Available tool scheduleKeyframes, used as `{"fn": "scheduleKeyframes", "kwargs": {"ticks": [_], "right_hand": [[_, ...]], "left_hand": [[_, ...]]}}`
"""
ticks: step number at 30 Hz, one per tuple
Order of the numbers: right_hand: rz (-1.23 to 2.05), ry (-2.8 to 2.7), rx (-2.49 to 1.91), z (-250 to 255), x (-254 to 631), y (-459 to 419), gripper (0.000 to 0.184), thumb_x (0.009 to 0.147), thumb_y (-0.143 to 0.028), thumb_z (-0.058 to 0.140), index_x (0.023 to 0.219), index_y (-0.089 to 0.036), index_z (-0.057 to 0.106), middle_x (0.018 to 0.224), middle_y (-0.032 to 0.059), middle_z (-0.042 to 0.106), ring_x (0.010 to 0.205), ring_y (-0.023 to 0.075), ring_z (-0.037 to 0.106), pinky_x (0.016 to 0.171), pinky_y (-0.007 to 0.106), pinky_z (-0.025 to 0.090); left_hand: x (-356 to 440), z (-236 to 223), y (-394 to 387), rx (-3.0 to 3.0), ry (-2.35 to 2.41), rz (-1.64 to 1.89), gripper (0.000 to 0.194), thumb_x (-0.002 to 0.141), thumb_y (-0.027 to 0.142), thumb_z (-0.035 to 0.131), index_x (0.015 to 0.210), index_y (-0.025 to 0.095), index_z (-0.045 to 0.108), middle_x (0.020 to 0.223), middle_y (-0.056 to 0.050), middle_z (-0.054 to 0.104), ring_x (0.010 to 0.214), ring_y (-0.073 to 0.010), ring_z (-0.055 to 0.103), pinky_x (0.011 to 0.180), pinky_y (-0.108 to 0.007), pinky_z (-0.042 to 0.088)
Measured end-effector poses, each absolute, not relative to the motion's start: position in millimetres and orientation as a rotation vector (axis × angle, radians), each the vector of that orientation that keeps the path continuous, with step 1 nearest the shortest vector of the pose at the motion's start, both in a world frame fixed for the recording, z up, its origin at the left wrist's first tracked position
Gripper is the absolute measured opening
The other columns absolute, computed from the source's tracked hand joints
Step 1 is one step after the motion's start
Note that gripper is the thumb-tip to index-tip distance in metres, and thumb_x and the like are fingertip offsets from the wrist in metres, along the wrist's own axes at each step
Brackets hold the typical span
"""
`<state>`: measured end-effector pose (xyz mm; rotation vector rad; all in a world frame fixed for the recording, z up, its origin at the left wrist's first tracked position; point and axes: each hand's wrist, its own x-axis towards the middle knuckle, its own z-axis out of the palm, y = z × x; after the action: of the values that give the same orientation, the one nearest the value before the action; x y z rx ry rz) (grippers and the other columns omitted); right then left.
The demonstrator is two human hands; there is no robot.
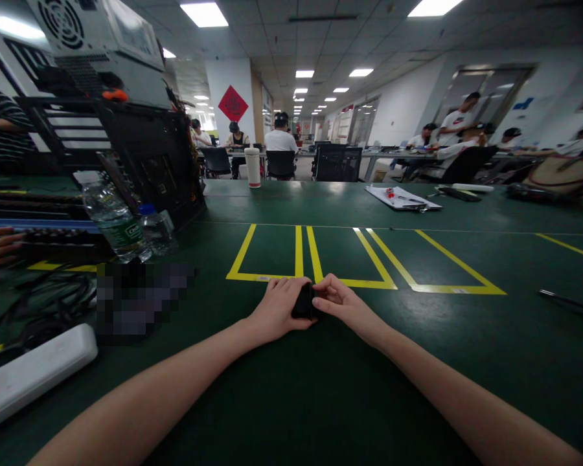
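Observation:
My left hand (279, 310) is wrapped round a small black boxy object (303, 303), thumb below and fingers over its top. What kind of object it is, I cannot make out. On the object's right side, my right hand (337, 301) has its thumb and fingertips pressed close together at its edge. Part of the black object is hidden behind the left hand's fingers. Both hands are low over the green tabletop (291, 388), just in front of the yellow tape outlines (354, 283).
Left stand a black computer case (150, 168), water bottles (116, 223), cables (39, 304) and a white power strip (39, 375). A white tumbler (253, 167) and a clipboard (402, 198) are farther back. A dark tool (571, 303) lies right. Another person's hand (0, 247) shows at far left.

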<state>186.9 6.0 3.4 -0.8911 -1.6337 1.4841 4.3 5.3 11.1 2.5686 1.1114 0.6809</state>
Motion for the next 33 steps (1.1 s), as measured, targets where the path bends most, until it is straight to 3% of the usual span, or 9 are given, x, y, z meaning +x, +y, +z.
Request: {"fn": "scheduleKeyframes", "kwargs": {"ticks": [11,20,29,33], "right_hand": [[1.469,-1.668,-0.899,1,187,7,0.032,0.072,-0.023,0.061,0.1,-0.023,0.045,0.102,0.0026,0.052,0.1,0.0187,0.05,0.09,0.04,0.037],[1.457,-1.618,-0.846,-1,186,9,0.019,0.074,-0.025,0.06,0.088,-0.022,0.048,0.091,0.0001,0.054,0.091,0.0158,0.053,0.081,0.034,0.041],[1.458,-1.66,-0.962,1,187,7,0.032,0.074,-0.026,0.059,0.103,-0.022,0.046,0.107,0.0039,0.052,0.104,0.0191,0.049,0.092,0.041,0.036],[1.48,-1.702,-0.901,3,188,5,0.03,0.073,-0.021,0.059,0.1,-0.022,0.046,0.104,0.0036,0.052,0.102,0.0195,0.05,0.091,0.041,0.038]], "left_hand": [[5,3,11,2.557,1.14,0.699,0.057,0.068,0.037,0.064,0.114,0.021,0.035,0.113,-0.006,0.05,0.104,-0.0238,0.046,0.089,-0.041,0.031],[5,6,8,2.575,1.116,0.704,0.056,0.067,0.036,0.064,0.114,0.022,0.036,0.11,-0.005,0.051,0.102,-0.0242,0.047,0.088,-0.04,0.032],[6,2,11,2.551,1.137,0.711,0.057,0.068,0.037,0.064,0.114,0.022,0.035,0.113,-0.006,0.05,0.105,-0.0242,0.046,0.09,-0.041,0.03],[6,2,10,2.544,1.148,0.709,0.056,0.067,0.036,0.064,0.113,0.022,0.035,0.112,-0.006,0.05,0.104,-0.0244,0.047,0.088,-0.041,0.031]]}}
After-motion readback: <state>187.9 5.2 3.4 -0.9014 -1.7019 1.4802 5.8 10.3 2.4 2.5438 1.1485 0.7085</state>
